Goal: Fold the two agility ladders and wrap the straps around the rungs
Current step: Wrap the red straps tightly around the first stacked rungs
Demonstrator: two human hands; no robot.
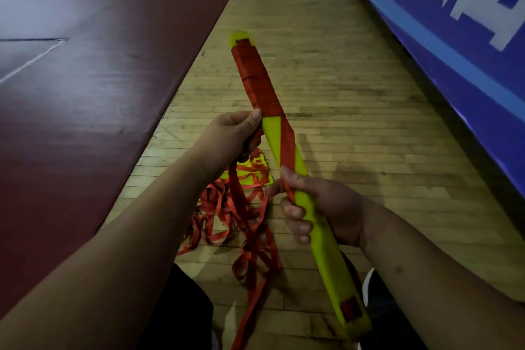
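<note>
A stack of yellow ladder rungs runs diagonally from the lower right up to the centre. Its upper half is bound in tight turns of red strap. My right hand grips the rung stack at its middle, the thumb pressing the strap against it. My left hand holds the strap just left of the stack, under the wrapped part. A loose tangle of red strap hangs down and lies on the floor below, over another yellow rung that is mostly hidden.
The floor is pale wood. A dark red mat borders it on the left. A blue banner with white lettering slants along the right. My dark trouser leg and a shoe show at the bottom.
</note>
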